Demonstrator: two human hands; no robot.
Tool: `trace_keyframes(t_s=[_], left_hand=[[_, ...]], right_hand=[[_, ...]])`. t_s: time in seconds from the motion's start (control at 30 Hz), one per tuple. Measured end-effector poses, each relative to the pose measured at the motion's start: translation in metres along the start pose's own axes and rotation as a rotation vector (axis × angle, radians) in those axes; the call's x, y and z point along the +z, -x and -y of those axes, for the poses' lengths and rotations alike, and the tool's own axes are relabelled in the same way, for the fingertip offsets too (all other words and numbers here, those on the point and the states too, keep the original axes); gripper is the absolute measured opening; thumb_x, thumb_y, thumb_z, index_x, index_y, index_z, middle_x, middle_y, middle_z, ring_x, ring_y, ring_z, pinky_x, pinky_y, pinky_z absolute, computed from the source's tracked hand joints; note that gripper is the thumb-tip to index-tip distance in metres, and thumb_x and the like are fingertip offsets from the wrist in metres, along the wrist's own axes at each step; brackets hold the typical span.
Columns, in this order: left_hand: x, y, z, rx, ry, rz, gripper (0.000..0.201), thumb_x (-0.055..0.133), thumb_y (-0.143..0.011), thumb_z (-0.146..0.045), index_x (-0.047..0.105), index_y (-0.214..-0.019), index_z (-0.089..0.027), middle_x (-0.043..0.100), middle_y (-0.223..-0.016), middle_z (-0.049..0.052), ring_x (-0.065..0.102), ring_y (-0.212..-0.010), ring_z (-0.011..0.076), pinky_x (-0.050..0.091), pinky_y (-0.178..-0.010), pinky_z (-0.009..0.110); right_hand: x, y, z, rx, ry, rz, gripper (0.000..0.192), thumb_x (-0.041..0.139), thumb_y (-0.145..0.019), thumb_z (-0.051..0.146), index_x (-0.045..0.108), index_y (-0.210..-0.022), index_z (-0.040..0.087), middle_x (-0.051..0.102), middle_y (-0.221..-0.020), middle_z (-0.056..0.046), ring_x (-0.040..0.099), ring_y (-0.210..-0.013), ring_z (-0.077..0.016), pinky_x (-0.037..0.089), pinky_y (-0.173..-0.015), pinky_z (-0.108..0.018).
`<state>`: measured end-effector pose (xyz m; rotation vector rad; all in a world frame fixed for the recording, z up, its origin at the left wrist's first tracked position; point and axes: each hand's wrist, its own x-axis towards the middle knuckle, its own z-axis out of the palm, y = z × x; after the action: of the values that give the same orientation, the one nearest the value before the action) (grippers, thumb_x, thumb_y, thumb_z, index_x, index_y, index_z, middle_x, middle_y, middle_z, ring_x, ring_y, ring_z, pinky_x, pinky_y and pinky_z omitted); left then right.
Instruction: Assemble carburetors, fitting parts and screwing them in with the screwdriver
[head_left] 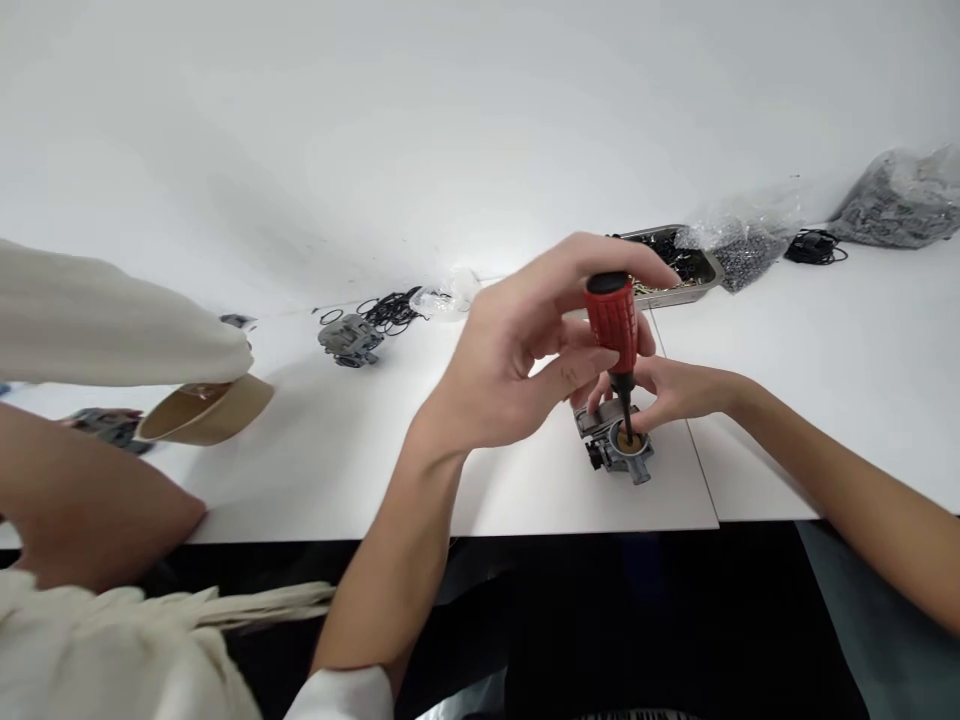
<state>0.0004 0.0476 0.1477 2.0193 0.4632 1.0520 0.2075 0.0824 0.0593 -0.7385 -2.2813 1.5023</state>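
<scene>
White tabletop [525, 490] runs under everything, its near edge meeting black shadow. Nearest, a co-worker's sleeve [105, 320] and arm hide part of a brown cup [206, 412] at left. The left hand [517, 350] pinches a red-handled screwdriver [613, 325], fingers curled round the grip. Its tip stands in a small grey carburetor [619, 445] with a brass centre, steadied by the right hand [679, 392], whose fingers are partly hidden. Farther back, a metal tray [701, 270] lies half covered.

An assembly workshop. Beyond the hands, a white bench [315, 470] carries a parts tray [701, 270], bagged hardware [896, 200] and rubber rings [390, 310].
</scene>
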Motion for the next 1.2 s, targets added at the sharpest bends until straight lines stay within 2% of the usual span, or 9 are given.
trace_keyframes(t_s=[0.13, 0.23, 0.33, 0.4, 0.57, 0.7, 0.87, 1.0, 1.2], left_hand=[[0.008, -0.005, -0.009, -0.042, -0.069, -0.076, 0.020, 0.074, -0.079, -0.020, 0.072, -0.099, -0.022, 0.068, -0.091, 0.003, 0.071, -0.080, 0.0188, 0.057, -0.054, 0.025], [0.010, -0.007, -0.009, -0.039, -0.061, -0.170, 0.022, 0.073, -0.081, -0.021, 0.073, -0.103, -0.021, 0.067, -0.092, 0.003, 0.070, -0.074, 0.0154, 0.053, -0.050, 0.022], [0.006, -0.009, -0.010, -0.076, -0.013, -0.079, 0.025, 0.063, -0.087, -0.017, 0.072, -0.110, -0.022, 0.069, -0.092, 0.002, 0.066, -0.062, 0.0102, 0.051, -0.046, 0.020], [0.004, -0.010, -0.010, -0.079, -0.012, -0.038, 0.019, 0.066, -0.085, -0.018, 0.074, -0.102, -0.021, 0.070, -0.093, 0.003, 0.065, -0.060, 0.0093, 0.051, -0.045, 0.020], [0.004, -0.012, -0.007, -0.051, -0.022, -0.128, 0.019, 0.072, -0.081, -0.024, 0.073, -0.100, -0.020, 0.068, -0.085, 0.003, 0.067, -0.062, 0.0112, 0.047, -0.040, 0.018], [0.002, -0.012, -0.005, -0.052, 0.003, -0.064, 0.014, 0.068, -0.084, -0.022, 0.073, -0.096, -0.018, 0.069, -0.091, 0.005, 0.069, -0.067, 0.0126, 0.053, -0.046, 0.020], [0.000, -0.008, -0.007, -0.038, 0.000, -0.150, 0.022, 0.072, -0.080, -0.015, 0.073, -0.102, -0.019, 0.069, -0.088, 0.003, 0.067, -0.061, 0.0108, 0.047, -0.039, 0.018], [0.000, -0.006, -0.008, -0.050, 0.002, -0.066, 0.014, 0.067, -0.084, -0.015, 0.073, -0.097, -0.018, 0.071, -0.092, 0.004, 0.070, -0.069, 0.0131, 0.054, -0.047, 0.020], [0.001, -0.005, -0.007, -0.070, 0.052, -0.136, 0.024, 0.070, -0.082, -0.016, 0.071, -0.106, -0.018, 0.070, -0.089, 0.003, 0.068, -0.063, 0.0119, 0.052, -0.043, 0.020]], right_hand=[[0.001, 0.000, 0.002, -0.036, 0.010, -0.015, 0.028, 0.068, -0.077, 0.022, 0.067, -0.105, 0.018, 0.064, -0.110, -0.007, 0.061, -0.097, -0.0185, 0.051, -0.090, -0.034], [0.001, 0.000, 0.002, -0.049, 0.026, -0.010, 0.029, 0.067, -0.078, 0.021, 0.068, -0.107, 0.018, 0.064, -0.113, -0.006, 0.061, -0.097, -0.0184, 0.051, -0.091, -0.035], [0.000, 0.000, -0.001, -0.042, 0.028, 0.009, 0.032, 0.066, -0.077, 0.019, 0.067, -0.109, 0.019, 0.065, -0.113, -0.006, 0.062, -0.096, -0.0187, 0.050, -0.090, -0.036], [-0.001, 0.001, -0.003, -0.037, 0.028, 0.012, 0.034, 0.064, -0.076, 0.018, 0.067, -0.110, 0.019, 0.065, -0.114, -0.006, 0.062, -0.100, -0.0196, 0.049, -0.092, -0.036], [-0.001, 0.000, -0.010, -0.064, 0.037, 0.005, 0.033, 0.064, -0.076, 0.018, 0.067, -0.108, 0.019, 0.066, -0.115, -0.006, 0.060, -0.104, -0.0205, 0.047, -0.096, -0.037], [-0.001, 0.000, -0.014, -0.067, 0.004, 0.013, 0.033, 0.064, -0.076, 0.018, 0.067, -0.109, 0.019, 0.065, -0.117, -0.006, 0.060, -0.105, -0.0211, 0.047, -0.097, -0.039], [-0.002, 0.000, -0.011, -0.063, 0.033, 0.012, 0.032, 0.064, -0.075, 0.018, 0.068, -0.106, 0.019, 0.064, -0.115, -0.006, 0.059, -0.108, -0.0216, 0.047, -0.097, -0.039], [-0.001, 0.000, -0.003, -0.047, 0.049, 0.016, 0.033, 0.062, -0.076, 0.019, 0.068, -0.108, 0.019, 0.063, -0.114, -0.006, 0.059, -0.103, -0.0203, 0.048, -0.094, -0.039], [-0.001, -0.001, -0.004, -0.050, 0.083, 0.021, 0.030, 0.065, -0.078, 0.024, 0.068, -0.107, 0.019, 0.064, -0.111, -0.006, 0.059, -0.106, -0.0212, 0.046, -0.097, -0.040]])
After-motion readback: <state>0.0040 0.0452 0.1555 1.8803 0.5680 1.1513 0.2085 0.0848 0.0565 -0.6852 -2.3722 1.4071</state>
